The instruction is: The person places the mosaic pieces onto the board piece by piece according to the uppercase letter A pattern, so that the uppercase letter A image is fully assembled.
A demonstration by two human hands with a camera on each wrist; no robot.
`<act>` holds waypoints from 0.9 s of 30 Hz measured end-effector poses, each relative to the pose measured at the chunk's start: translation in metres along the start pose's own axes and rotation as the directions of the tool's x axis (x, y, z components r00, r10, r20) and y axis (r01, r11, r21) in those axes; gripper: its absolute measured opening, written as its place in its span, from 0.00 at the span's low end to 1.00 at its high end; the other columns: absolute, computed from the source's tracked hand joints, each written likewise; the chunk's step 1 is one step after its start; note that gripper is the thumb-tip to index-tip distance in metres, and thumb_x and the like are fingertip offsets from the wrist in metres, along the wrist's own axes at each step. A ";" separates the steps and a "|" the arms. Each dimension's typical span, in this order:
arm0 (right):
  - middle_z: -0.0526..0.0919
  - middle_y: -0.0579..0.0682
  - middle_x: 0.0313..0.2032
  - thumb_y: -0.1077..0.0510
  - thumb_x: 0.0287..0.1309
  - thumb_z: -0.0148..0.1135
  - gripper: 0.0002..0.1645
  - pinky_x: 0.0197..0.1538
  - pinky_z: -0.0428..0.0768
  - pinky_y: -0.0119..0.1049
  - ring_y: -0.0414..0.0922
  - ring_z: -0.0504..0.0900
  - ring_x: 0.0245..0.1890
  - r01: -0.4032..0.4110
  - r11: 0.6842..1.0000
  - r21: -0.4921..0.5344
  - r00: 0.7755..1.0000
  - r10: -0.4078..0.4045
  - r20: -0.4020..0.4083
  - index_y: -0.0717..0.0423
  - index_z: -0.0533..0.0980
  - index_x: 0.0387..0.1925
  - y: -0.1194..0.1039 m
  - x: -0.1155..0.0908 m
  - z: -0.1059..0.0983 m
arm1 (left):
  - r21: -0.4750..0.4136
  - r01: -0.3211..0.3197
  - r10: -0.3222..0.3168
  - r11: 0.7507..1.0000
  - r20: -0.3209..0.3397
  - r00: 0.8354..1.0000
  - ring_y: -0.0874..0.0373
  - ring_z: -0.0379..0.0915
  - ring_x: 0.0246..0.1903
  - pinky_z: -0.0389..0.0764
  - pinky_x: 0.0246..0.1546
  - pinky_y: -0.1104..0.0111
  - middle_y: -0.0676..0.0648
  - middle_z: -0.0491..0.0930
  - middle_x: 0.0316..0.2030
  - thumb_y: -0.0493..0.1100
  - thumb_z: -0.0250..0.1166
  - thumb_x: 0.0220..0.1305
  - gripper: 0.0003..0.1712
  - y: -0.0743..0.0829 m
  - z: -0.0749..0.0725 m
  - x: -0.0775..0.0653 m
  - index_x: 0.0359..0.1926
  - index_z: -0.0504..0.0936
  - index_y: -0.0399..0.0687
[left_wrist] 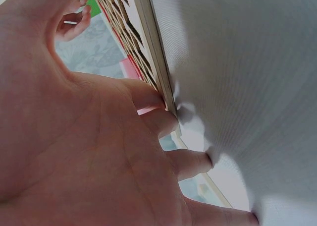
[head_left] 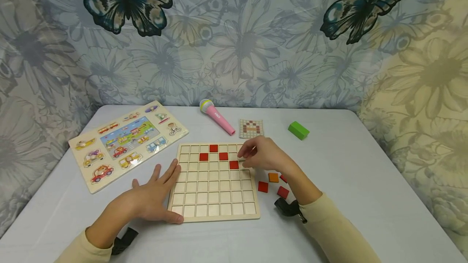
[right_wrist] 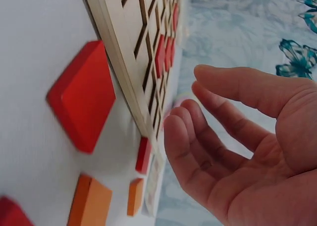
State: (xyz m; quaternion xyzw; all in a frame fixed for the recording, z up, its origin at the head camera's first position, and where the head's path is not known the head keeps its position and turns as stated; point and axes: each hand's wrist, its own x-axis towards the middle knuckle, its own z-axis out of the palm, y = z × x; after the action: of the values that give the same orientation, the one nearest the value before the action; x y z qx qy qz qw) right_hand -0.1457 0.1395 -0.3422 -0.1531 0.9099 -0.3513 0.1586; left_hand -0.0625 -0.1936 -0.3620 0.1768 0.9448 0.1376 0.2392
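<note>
A wooden grid board (head_left: 213, 199) lies on the table with several red square tiles set in its upper cells, one of them a red tile (head_left: 233, 164) near the right side. My left hand (head_left: 151, 198) rests along the board's left edge, fingers spread and thumb at the front left corner. Over the upper right corner hovers my right hand (head_left: 265, 155), its fingers loosely bent; in the right wrist view no tile shows between thumb and fingertips. Loose tiles lie right of the board, among them a red tile (right_wrist: 81, 97) and an orange tile (head_left: 273, 177).
Behind the board are a small pattern card (head_left: 251, 129), a pink toy microphone (head_left: 218, 119) and a green block (head_left: 298, 130). A wooden vehicle picture puzzle (head_left: 128, 145) lies at the left. A patterned cloth backdrop (head_left: 241, 52) stands behind the table.
</note>
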 end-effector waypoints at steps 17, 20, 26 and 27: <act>0.86 0.53 0.38 0.65 0.54 0.72 0.13 0.36 0.81 0.38 0.48 0.81 0.38 -0.053 0.998 0.032 0.997 0.055 -0.056 0.58 0.86 0.43 0.025 -0.019 -0.032 | -0.002 0.005 -0.005 1.000 0.003 1.000 0.21 0.31 0.79 0.43 0.49 0.10 0.41 0.31 0.85 0.78 0.76 0.44 0.81 -0.001 -0.001 0.001 0.84 0.43 0.42; 0.86 0.55 0.39 0.66 0.54 0.71 0.13 0.36 0.81 0.38 0.49 0.80 0.38 -0.069 0.997 0.041 0.996 0.072 -0.060 0.59 0.86 0.44 0.030 -0.022 -0.037 | -0.001 0.003 -0.003 1.000 0.003 1.000 0.22 0.31 0.79 0.44 0.49 0.10 0.41 0.31 0.85 0.78 0.76 0.44 0.81 -0.001 -0.001 0.000 0.84 0.43 0.42; 0.86 0.60 0.44 0.69 0.53 0.67 0.15 0.40 0.82 0.38 0.49 0.80 0.39 -0.093 0.995 0.035 0.993 0.095 -0.076 0.62 0.86 0.45 0.040 -0.029 -0.046 | -0.008 -0.010 0.010 1.000 0.002 1.000 0.22 0.31 0.79 0.44 0.48 0.10 0.41 0.30 0.85 0.77 0.76 0.44 0.81 -0.002 0.000 0.000 0.84 0.42 0.42; 0.86 0.60 0.45 0.69 0.53 0.67 0.16 0.40 0.82 0.38 0.50 0.80 0.39 -0.098 0.995 0.033 0.992 0.100 -0.077 0.62 0.86 0.45 0.042 -0.030 -0.048 | -0.010 -0.011 0.011 1.000 0.002 1.000 0.22 0.31 0.79 0.44 0.48 0.10 0.42 0.30 0.85 0.77 0.76 0.45 0.81 -0.002 0.000 0.000 0.84 0.42 0.42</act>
State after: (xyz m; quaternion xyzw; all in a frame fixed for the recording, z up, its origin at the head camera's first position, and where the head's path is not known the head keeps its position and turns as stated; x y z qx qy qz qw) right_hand -0.1443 0.2090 -0.3321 -0.0917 0.9167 -0.3619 0.1421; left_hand -0.0630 -0.1954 -0.3629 0.1810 0.9428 0.1436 0.2401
